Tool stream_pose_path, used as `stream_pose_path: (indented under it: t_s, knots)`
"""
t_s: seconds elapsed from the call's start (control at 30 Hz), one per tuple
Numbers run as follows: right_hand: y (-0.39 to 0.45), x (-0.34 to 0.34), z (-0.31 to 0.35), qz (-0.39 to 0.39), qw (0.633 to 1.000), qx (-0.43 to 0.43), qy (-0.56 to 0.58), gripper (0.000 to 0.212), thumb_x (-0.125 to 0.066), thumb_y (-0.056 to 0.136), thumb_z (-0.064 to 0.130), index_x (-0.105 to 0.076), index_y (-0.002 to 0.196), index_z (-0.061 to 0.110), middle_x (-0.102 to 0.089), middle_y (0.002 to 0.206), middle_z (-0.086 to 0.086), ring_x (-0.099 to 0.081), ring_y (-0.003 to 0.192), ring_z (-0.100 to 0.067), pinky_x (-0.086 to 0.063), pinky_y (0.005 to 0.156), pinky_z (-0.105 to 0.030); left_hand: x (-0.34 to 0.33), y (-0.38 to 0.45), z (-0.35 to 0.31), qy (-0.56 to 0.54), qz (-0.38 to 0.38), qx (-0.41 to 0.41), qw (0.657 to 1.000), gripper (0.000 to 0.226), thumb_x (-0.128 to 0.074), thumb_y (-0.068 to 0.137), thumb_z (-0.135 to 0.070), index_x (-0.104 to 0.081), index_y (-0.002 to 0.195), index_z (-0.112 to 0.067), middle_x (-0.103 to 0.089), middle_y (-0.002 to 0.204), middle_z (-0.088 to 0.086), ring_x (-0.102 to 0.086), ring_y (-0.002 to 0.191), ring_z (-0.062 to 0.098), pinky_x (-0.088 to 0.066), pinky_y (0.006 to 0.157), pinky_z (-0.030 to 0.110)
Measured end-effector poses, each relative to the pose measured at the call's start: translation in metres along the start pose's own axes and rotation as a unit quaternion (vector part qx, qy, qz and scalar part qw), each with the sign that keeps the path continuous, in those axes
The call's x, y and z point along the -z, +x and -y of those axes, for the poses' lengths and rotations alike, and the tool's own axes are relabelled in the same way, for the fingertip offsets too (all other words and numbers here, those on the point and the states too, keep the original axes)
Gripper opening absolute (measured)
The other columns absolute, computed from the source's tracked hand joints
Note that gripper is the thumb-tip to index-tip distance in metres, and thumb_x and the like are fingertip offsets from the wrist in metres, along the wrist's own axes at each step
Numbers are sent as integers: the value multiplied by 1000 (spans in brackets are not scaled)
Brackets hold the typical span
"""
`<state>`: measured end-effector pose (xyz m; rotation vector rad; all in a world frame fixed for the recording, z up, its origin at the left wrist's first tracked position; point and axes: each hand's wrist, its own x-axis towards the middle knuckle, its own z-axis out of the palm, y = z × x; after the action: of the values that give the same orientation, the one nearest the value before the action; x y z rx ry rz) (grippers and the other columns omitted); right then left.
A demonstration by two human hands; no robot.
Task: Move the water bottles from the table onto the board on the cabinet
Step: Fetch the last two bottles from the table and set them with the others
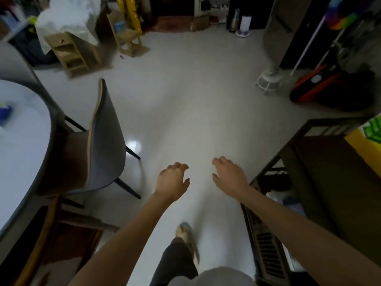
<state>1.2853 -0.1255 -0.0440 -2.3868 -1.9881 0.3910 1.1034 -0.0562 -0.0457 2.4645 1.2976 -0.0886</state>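
The round table runs off the left edge; a blue thing on it is too blurred to identify.

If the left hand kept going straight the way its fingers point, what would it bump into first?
Probably nothing soon: the left hand points across bare floor. The chair sits off to its left, though depth is hard to judge.

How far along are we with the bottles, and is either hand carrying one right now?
Nothing looks done from this view: no bottle shows on the dark cabinet top at right. Nothing is in hand: the left hand and right hand hang empty over the floor. On the round table at left only a blurred blue object shows, possibly a bottle still to move.
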Motion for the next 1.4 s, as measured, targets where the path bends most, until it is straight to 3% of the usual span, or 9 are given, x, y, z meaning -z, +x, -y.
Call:
stream_pose_path:
  t_s: [0.43,0.73,1.07,1.4]
  knots:
    - [389,93,-5,-6,1000,19,9,37,-48,96,25,-44,130,10,-50,128,-9,-52,111,-27,-43,83,-36,142,362,130,15,-15,32,999,46,-55,93,-33,-49,136,-19,-53,137,3,-54,120,25,-46,96,38]
    - [664,121,15,14,992,123,-15,38,-47,96,23,-41,132,11,-49,128,-9,-51,113,-28,-42,88,-38,192,563,223,-1,-41,125,991,46,-55,93,-34,-49,136,-20,-54,135,2,-55,119,24,-47,95,37]
    - [913,154,136,47,934,343,-88,35,-47,96,25,-43,128,12,-51,121,-8,-53,107,-27,-43,81,-36,264,697,380,-57,-67,310,947,44,-53,93,-34,-48,136,-20,-54,134,2,-55,116,24,-47,92,37]
    - [1128,152,320,60,896,429,-100,36,-48,96,24,-42,130,12,-50,124,-6,-52,108,-26,-40,80,-34,344,784,605,-81,-86,396,911,45,-51,94,-32,-46,136,-19,-51,135,4,-53,119,26,-45,95,39]
